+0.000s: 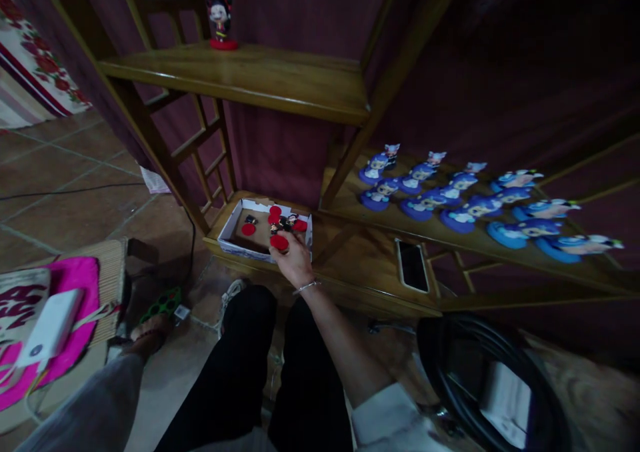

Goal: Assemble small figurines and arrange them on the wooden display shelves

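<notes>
My right hand [295, 263] reaches over the near edge of a shallow white cardboard box [230, 244] on the lower shelf. Its fingers are closed around a small figurine with a round red base [279, 243]; the rest of that figurine is partly hidden by the hand. Inside the box lie other dark-haired figurines [289, 223] and red round bases [249, 229]. One similar figurine [221, 20] stands upright on its red base on the shelf above. My left hand is out of view.
Several blue-based figurines [423, 202] stand in rows on the shelf at right. A black phone-like object [413, 265] lies on the lower shelf. Another person's foot [150, 329] is at left, near a stool with a white power bank [53, 325]. A coiled black hose [500, 345] sits lower right.
</notes>
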Demonstrator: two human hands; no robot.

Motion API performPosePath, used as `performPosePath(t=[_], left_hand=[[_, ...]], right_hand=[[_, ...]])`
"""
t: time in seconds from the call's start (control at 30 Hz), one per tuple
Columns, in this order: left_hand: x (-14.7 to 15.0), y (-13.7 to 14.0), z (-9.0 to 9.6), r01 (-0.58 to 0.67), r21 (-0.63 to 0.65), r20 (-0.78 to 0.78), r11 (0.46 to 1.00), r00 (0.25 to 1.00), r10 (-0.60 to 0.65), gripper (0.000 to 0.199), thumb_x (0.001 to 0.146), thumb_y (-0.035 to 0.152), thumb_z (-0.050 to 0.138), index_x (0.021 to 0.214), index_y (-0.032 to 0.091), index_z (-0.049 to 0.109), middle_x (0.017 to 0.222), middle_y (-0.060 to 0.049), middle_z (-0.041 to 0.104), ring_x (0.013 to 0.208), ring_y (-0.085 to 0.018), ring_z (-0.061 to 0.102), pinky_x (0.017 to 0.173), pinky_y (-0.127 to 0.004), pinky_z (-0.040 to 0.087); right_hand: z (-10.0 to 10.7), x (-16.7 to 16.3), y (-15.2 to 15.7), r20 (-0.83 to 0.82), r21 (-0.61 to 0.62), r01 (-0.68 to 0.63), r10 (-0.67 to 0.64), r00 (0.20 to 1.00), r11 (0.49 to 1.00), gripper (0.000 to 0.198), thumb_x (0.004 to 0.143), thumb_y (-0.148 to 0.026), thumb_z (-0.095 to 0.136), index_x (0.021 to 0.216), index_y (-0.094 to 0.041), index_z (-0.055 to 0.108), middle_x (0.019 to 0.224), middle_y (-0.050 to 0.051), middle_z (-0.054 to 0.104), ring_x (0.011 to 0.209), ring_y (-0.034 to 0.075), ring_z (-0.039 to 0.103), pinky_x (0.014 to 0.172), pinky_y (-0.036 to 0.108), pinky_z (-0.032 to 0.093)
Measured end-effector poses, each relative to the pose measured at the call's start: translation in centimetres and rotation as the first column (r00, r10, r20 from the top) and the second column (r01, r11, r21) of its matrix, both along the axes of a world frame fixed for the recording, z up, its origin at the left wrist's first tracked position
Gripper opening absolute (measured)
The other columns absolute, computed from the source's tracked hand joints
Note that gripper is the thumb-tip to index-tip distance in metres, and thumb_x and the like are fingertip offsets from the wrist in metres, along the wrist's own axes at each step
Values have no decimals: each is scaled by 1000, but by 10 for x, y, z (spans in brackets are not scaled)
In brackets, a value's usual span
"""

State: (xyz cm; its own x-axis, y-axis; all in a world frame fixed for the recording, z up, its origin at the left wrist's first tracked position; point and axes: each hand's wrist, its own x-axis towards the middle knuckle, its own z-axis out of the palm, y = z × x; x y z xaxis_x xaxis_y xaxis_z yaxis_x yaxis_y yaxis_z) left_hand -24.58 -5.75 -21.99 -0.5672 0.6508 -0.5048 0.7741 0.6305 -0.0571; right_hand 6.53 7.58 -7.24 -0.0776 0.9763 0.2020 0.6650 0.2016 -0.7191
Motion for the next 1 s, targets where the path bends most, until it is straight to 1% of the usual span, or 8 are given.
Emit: performPosePath(t=[0.37,0.57,0.63,0.7,0.77,0.83,0.93,1.0], left_hand=[[16,50,12,50,-60,72,997,996,-46,25,69,25,43,73,15,66,90,-16,65,87,-27,60,63,-33,44],[16,79,42,147,91,23,985,988,-149,33,76,32,37,92,17,61,97,-14,62,90,-27,58,66,-33,43],[27,93,62,263,352,-94,898,965,-246,36,80,34,30,99,19,57,101,-11,59,92,-24,56,70,-33,43],[43,109,83,405,610,-198,682,910,-364,36,83,32,26,99,17,55,99,-9,57,92,-20,54,74,-28,42],[64,128,103,483,715,-219,506,842,-494,35,84,30,25,98,16,54,95,-8,56,90,-16,54,78,-24,41],[87,150,118,540,737,-220,406,760,-612,35,85,28,24,102,16,53,99,-7,55,93,-15,52,81,-23,40],[120,181,129,650,637,-187,415,652,-735,34,84,29,27,106,19,52,113,-7,51,94,-17,53,80,-27,41],[136,199,129,702,500,-127,507,639,-759,34,81,31,34,108,19,51,118,-10,48,98,-22,52,82,-33,41]], right_hand=[[-7,-11,-8,45,-37,-6,8,999,999,39,67,-25,56,106,-19,55,99,6,51,94,18,51,87,28,41],[-18,-22,4,91,-30,-38,41,995,999,40,67,-19,54,106,-22,55,107,6,46,98,17,49,86,26,41],[-23,-22,13,127,-34,-45,49,991,998,38,67,-18,54,104,-22,57,106,6,46,96,17,50,85,26,42],[-28,-22,24,176,-61,-40,50,983,997,35,67,-17,53,101,-21,59,105,7,47,93,17,51,84,26,42],[-32,-21,35,226,-105,-29,52,973,994,32,67,-16,52,98,-19,60,105,8,48,91,17,53,82,27,43],[-35,-21,42,264,-145,-25,63,962,989,30,68,-16,52,97,-18,61,105,9,49,88,17,54,81,27,43],[-38,-22,48,311,-185,-58,114,944,981,28,70,-17,51,96,-18,61,104,10,50,85,17,56,78,27,43],[-41,-23,49,334,-197,-82,146,931,977,26,70,-19,51,94,-20,61,103,9,50,82,17,57,75,26,43]])
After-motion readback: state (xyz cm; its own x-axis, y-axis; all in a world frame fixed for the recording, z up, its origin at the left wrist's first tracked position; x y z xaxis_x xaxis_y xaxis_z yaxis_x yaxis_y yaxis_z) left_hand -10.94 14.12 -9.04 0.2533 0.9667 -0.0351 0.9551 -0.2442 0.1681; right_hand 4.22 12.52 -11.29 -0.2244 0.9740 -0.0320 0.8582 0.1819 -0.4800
